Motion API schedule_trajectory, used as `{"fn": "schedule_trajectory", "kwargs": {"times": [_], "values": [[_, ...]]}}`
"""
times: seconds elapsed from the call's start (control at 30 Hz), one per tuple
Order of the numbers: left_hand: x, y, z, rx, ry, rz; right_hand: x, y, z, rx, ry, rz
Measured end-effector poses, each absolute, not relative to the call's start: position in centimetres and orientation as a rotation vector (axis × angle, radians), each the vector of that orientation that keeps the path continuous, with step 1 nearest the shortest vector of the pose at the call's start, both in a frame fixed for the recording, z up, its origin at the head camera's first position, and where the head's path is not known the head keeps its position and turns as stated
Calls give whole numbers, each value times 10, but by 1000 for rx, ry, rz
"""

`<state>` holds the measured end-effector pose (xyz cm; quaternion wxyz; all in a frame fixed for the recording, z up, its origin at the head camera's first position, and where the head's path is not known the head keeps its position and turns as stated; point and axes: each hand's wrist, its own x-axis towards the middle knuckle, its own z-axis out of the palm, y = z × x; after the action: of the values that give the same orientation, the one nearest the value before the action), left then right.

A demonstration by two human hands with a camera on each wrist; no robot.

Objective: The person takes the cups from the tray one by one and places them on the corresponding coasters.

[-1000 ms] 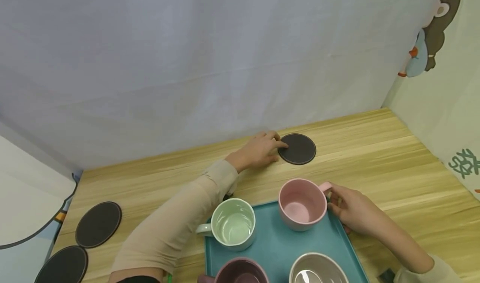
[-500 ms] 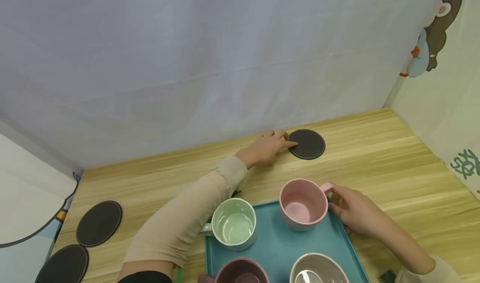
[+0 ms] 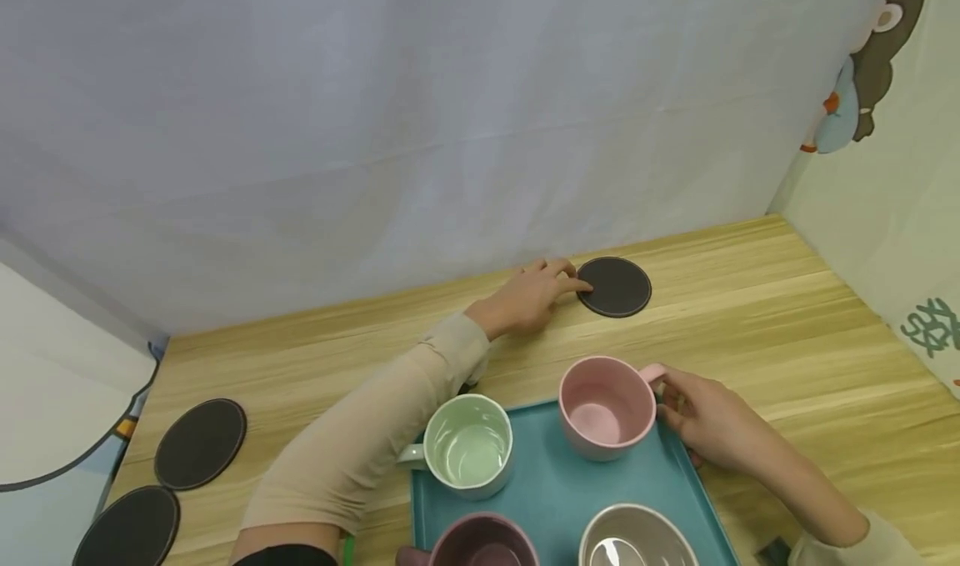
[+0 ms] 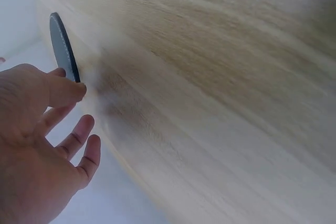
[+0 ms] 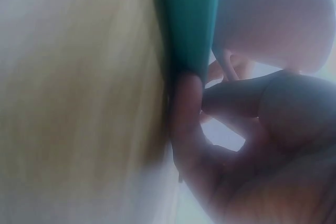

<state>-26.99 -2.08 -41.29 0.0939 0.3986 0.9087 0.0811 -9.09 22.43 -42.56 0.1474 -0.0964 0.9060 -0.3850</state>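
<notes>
In the head view my left hand reaches to the back of the table. One extended finger rests on a round dark coaster, while the others are relaxed at its left. The coaster shows nearly edge-on at the fingertips in the left wrist view. My right hand curls its fingers at the handle of a pink mug, over a corner of a teal tray. One finger of it lies against the outer side of the tray in the right wrist view; part of the grip is hidden.
On the tray also stand a light green mug, a dark purple mug and a grey-beige mug. Two more dark coasters, an upper one and a lower one, lie at left. A pale curtain hangs behind the table.
My left hand and the coaster under its finger have shifted right and slightly back, mostly in the first half second. My right hand, the mugs and the tray stay nearly still.
</notes>
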Motion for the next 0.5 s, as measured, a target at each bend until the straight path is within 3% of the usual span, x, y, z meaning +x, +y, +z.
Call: {"fn": "schedule_trajectory", "kwargs": {"times": [0.5], "values": [[-255,-65,-397,1193,2755,346,-94,227,-425,-264,2609,-1094]]}}
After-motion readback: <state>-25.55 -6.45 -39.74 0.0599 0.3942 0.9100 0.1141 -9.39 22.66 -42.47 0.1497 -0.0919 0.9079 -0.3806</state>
